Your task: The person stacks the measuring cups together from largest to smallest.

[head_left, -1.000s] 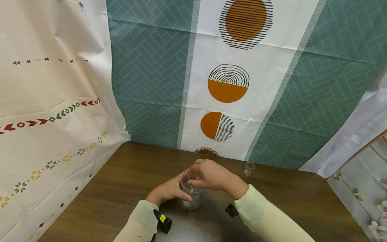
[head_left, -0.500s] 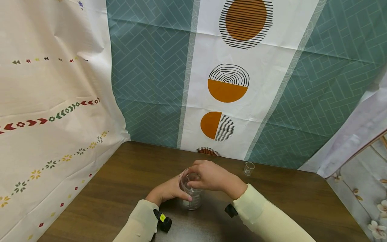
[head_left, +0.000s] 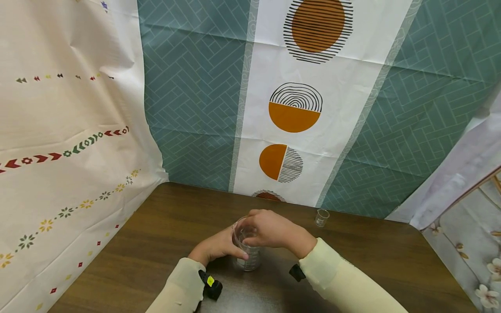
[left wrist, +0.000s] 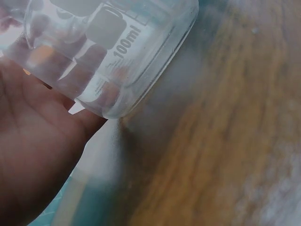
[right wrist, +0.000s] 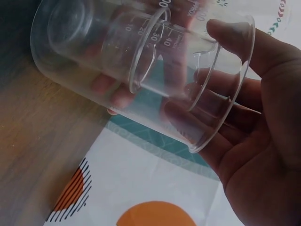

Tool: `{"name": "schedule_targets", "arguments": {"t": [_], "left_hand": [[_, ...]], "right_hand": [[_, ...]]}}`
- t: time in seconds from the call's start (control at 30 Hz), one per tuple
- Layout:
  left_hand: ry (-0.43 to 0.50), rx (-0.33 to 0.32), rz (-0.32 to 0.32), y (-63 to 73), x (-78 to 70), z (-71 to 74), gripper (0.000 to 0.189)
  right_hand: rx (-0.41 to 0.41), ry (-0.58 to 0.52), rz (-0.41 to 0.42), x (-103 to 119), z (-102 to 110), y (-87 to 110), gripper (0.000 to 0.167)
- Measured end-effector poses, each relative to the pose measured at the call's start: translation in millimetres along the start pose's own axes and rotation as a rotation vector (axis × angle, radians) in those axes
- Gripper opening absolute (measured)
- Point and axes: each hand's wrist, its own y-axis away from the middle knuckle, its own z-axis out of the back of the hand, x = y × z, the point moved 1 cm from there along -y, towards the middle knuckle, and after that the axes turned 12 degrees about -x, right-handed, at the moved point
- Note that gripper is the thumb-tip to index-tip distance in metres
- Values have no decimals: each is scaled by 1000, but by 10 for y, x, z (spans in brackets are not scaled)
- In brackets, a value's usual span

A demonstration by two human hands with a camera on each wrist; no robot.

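A large clear beaker [head_left: 251, 260] stands upright on the table, with my left hand [head_left: 219, 246] curled round its left side. Its "100ml" mark shows on the wall close to the base in the left wrist view. My right hand [head_left: 270, 228] reaches into the mouth from above, fingers inside the rim. There, the right wrist view shows it pinching a small beaker [right wrist: 176, 70] with printed graduations near its rim. Another glass rim [right wrist: 137, 70] rings the small beaker's lower part, deeper inside the large one. In the head view the right hand hides much of the opening.
A smaller beaker [head_left: 322, 218] stands at the back right of the brown wooden table [head_left: 188, 208]. Patterned cloth hangs [head_left: 192, 108] close behind the table, with a cream cloth [head_left: 78, 174] along the left and a floral one [head_left: 469, 243] at the right.
My right hand has sunk a little lower into the large beaker, and its forearm has shifted slightly left. The left hand and the large beaker have stayed in place.
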Motion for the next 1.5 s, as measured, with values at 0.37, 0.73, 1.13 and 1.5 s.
{"name": "schedule_targets", "arguments": {"t": [0.37, 0.73, 1.13, 1.5], "left_hand": [[-10, 6, 2, -2, 17, 13, 106], [-6, -3, 10, 0, 9, -2, 109], [17, -5, 24, -1, 25, 12, 108], [33, 15, -16, 16, -3, -8, 101]], "right_hand": [[29, 48, -8, 27, -27, -19, 29], [44, 53, -48, 56, -70, -50, 27], [46, 58, -86, 86, -119, -96, 26], [63, 78, -139, 139, -121, -98, 29]]}}
